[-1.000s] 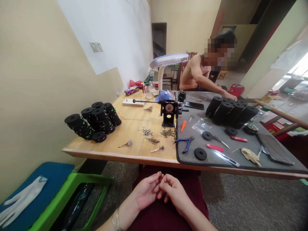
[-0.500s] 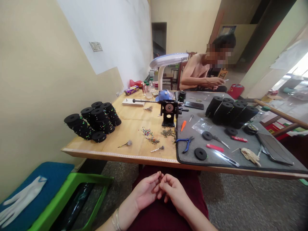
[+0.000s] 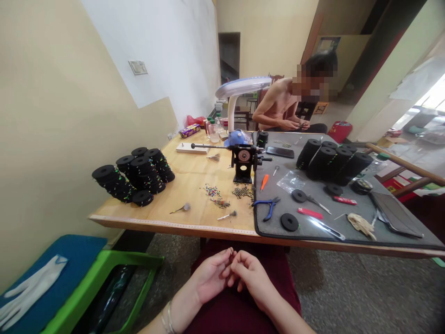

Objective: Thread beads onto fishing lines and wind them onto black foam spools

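Over the dark red cloth on my lap (image 3: pixel 239 311), my two hands meet at the fingertips, below the table's front edge. My left hand (image 3: pixel 213 273) has its palm turned up, thumb and fingertips pinched together on something too small to make out. Its fingers touch those of my right hand (image 3: pixel 248 273), which is curled with thumb against forefinger; what it holds is hidden. Beyond them on the wooden table (image 3: pixel 153 213) are small colourful beads (image 3: pixel 212 190), a pile of small metal parts (image 3: pixel 242 191) and a black winding device (image 3: pixel 244 162).
Black foam spools (image 3: pixel 141 171) stand at the left, more (image 3: pixel 323 160) on the grey mat (image 3: pixel 278 185). Blue pliers (image 3: pixel 269 208), a red lighter (image 3: pixel 310 213) and a phone (image 3: pixel 280 152) lie there. A lamp (image 3: pixel 243 86) rises behind. Across sits a person (image 3: pixel 278 106). A green stool (image 3: pixel 86 287) is at left.
The person across the table has bent further forward and lowered both hands. My own hands have barely moved.
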